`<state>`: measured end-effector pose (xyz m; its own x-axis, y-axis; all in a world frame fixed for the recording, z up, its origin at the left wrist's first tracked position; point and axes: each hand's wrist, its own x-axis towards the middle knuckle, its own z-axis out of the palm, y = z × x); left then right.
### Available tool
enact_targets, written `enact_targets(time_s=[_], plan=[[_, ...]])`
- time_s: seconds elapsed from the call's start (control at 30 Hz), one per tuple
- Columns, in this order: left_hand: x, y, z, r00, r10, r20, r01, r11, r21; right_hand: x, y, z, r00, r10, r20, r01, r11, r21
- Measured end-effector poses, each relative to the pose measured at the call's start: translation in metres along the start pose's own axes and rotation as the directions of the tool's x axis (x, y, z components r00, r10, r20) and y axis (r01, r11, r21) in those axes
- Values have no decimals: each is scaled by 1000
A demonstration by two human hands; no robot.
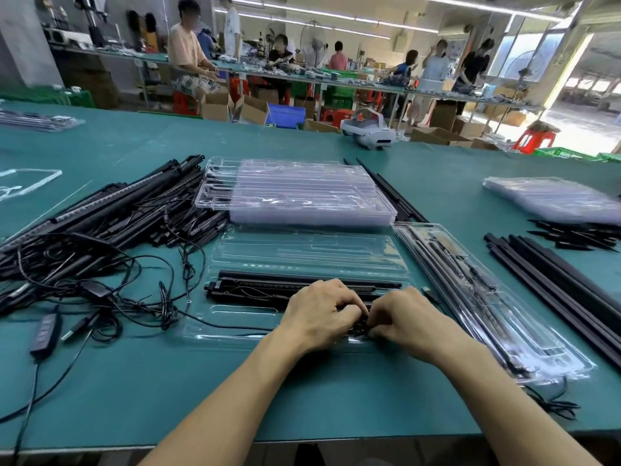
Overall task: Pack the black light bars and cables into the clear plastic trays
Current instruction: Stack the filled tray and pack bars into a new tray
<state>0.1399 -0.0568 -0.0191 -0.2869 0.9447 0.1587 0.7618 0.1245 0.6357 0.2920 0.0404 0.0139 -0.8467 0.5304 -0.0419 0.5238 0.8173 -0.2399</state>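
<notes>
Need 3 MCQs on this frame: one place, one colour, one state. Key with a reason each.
1. Where is the stack of empty clear trays relative to the open tray being packed?
A. left of it
B. just beyond it
C. under it

2. What colour is the table mat?
A. red
B. white
C. teal

3. What are the left hand and right hand doing?
A. both pinch the black cable over the tray's near side
B. both lie flat on bare mat
C. one lifts a tray

Key:
1 B: the stack sits on the far side of the open tray.
2 C: the mat is teal all round.
3 A: the fingers of both hands curl onto the cable.
</notes>
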Motion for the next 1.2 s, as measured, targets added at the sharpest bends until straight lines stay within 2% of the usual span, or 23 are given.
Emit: enact_targets(time_s=[0.1,0.17,0.23,0.3,0.37,0.4,0.57,0.67,0.83,0.97,1.07,1.2], plan=[[0,-2,1,998,62,5,-63,997,44,-2,4,-3,999,2,37,-4,998,62],[-1,-4,2,994,109,8,-109,992,70,-8,12,-12,995,-7,101,-15,976,215],[-2,-4,3,992,125,-10,-124,990,73,-14,22,-20,997,41,69,-62,938,342],[-3,-3,3,993,110,-45,-108,993,50,-15,34,-18,993,107,-43,-96,974,207],[-3,-3,4,994,92,-67,-89,995,40,-15,39,-9,991,126,-41,-124,991,40],[-2,-3,3,994,89,-68,-86,995,49,-15,39,-5,991,127,-29,-127,992,16],[-3,-1,2,993,96,-62,-91,993,78,-19,44,3,979,134,-152,-129,991,43],[-5,-2,3,992,98,-77,-92,993,78,-26,42,7,990,99,-97,-102,994,-25],[0,-3,6,993,109,-36,-103,984,147,-30,37,1,996,79,-48,-81,996,-23],[2,-4,6,993,119,12,-119,980,158,-28,31,-2,991,95,-97,-89,994,65],[2,-5,6,990,142,12,-143,979,147,-22,27,-5,991,124,-48,-117,984,138],[1,-5,7,992,124,-4,-122,982,142,-14,27,-8,984,175,-30,-171,979,106]])
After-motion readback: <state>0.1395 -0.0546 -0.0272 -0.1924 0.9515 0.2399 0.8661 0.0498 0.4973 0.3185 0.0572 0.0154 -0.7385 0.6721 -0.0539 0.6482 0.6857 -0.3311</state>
